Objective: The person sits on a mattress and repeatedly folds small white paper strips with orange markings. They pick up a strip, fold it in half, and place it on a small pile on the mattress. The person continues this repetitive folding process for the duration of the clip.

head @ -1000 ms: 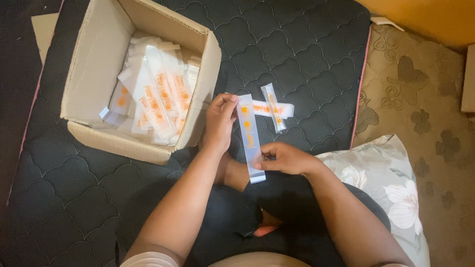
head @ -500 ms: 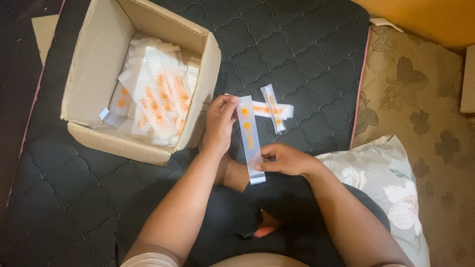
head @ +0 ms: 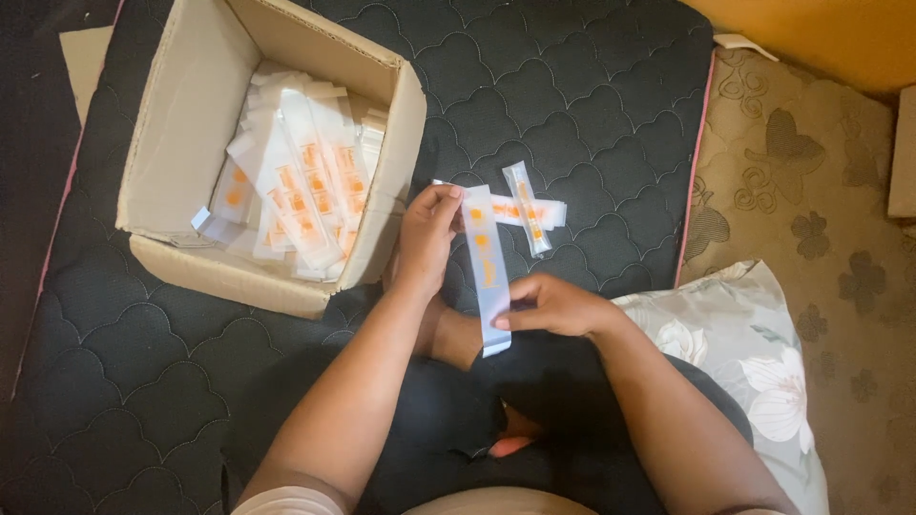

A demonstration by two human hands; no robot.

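1. Dark quilted mattress (head: 592, 105) fills most of the view, with patterned beige bedding (head: 811, 191) at the right and a floral pillow (head: 754, 353) near the person's right arm.
2. An open cardboard box (head: 181, 143) sits at the upper left, holding a heap of long clear sachets (head: 296, 191) with orange print.
3. The left hand (head: 426, 238) pinches the top end of one long sachet (head: 485, 267), fingers closed on it.
4. The right hand (head: 553, 305) grips the same sachet near its lower end (held upright between the two hands, above the lap).
5. Two more sachets (head: 525, 212) lie crossed on the mattress just beyond the hands.
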